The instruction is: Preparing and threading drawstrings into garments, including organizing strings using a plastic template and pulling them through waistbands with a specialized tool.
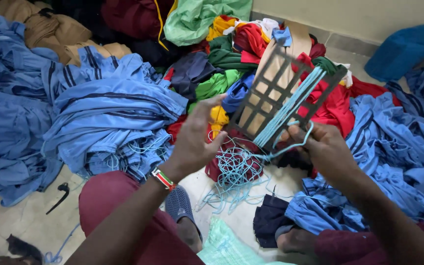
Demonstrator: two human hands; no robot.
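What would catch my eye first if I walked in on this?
The dark grid frame at centre, wound with light blue cord, gripped at its lower edge by the right hand while the left hand hovers open beside it. Below hangs a cord tangle; folded blue garments are heaped left.

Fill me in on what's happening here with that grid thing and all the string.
A person sits on the floor among piles of clothes. The right hand grips the lower edge of a dark grid frame with light blue cord wound lengthwise over it. The left hand is raised beside the frame, fingers open, holding nothing clearly. A loose tangle of cord lies below, and a stack of blue garments sits to the left.
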